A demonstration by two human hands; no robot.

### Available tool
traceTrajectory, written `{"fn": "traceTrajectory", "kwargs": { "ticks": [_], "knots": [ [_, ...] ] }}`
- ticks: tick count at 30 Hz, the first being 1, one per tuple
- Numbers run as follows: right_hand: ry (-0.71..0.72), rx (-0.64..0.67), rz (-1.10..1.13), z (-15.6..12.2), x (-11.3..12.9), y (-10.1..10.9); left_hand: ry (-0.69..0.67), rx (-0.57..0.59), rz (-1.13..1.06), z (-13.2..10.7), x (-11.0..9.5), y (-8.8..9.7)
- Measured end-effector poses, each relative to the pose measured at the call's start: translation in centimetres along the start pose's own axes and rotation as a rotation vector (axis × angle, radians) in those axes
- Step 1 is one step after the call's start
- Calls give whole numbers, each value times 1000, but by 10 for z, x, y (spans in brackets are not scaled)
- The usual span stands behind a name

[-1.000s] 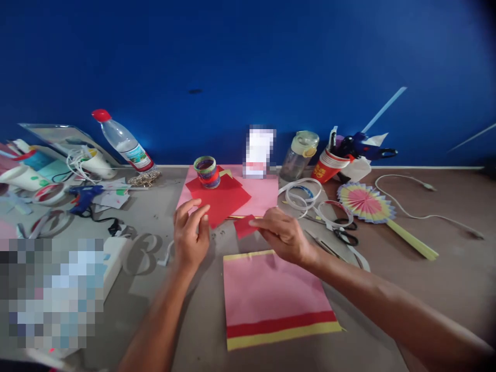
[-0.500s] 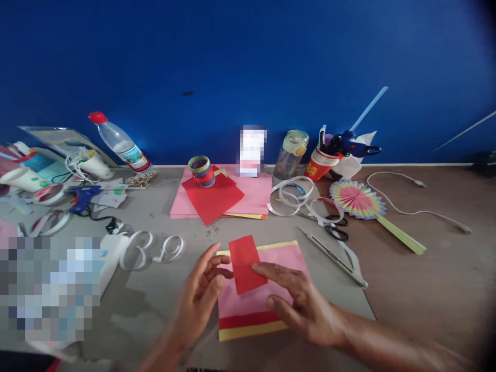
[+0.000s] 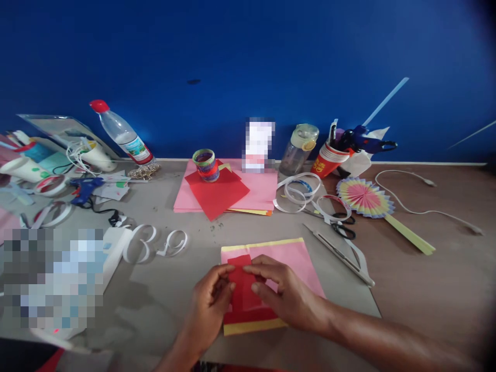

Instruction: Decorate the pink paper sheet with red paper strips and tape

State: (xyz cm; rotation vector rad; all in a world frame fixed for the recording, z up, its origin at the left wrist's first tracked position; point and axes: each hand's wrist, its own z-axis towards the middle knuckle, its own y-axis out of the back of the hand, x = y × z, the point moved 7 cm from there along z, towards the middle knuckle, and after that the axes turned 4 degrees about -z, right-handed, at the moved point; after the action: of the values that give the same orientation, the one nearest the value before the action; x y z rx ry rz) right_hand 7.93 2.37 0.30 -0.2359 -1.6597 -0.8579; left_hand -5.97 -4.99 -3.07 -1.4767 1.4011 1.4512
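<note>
A small red paper piece [image 3: 243, 289] lies over a pink sheet [image 3: 290, 261] that has red and yellow bands at its near edge. My left hand [image 3: 211, 305] pinches the red piece's left side with curled fingers. From the right, my right hand [image 3: 284, 297] holds the same piece, thumb and fingers pressed on its top and middle. Both hands meet over the sheet's near left part and hide much of the red piece.
Farther back lie a stack of pink, yellow and red sheets [image 3: 227, 192] with a striped tape roll [image 3: 205, 164]. To the right are white paper rings [image 3: 296, 191], scissors [image 3: 341, 227], a metal blade [image 3: 337, 253], a paper fan [image 3: 364, 197], a cup of tools [image 3: 329, 157]. A bottle [image 3: 120, 133] and glue gun [image 3: 86, 188] sit left.
Both hands came back from the far sheets toward me, carrying the small red piece down onto the pink sheet; my left hand, free earlier, now grips the piece too.
</note>
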Motion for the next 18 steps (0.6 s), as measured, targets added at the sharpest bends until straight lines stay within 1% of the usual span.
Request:
{"fn": "traceTrajectory", "kwargs": {
  "ticks": [2,4,6,8,9,11,15,17,18],
  "knots": [
    [33,-58,-17,4,-2,1,-147,-51,132,1,-10,9],
    [95,-124,-36,5,-1,4,-288,-119,246,1,-20,18],
    [143,-194,-51,6,-2,12,-368,-148,313,1,-24,24],
    [151,-215,-70,7,-3,19,-392,-151,341,1,-24,28],
    [154,-197,-86,8,-3,21,-391,-147,343,1,-23,29],
    [173,-107,-130,11,0,21,-358,-131,316,2,-21,30],
    [197,118,-185,18,9,11,-193,-23,193,5,-18,21],
    [195,184,-184,23,11,4,-119,17,160,7,-19,15],
    [182,198,-181,25,10,2,-94,29,147,7,-19,13]
  ]
}}
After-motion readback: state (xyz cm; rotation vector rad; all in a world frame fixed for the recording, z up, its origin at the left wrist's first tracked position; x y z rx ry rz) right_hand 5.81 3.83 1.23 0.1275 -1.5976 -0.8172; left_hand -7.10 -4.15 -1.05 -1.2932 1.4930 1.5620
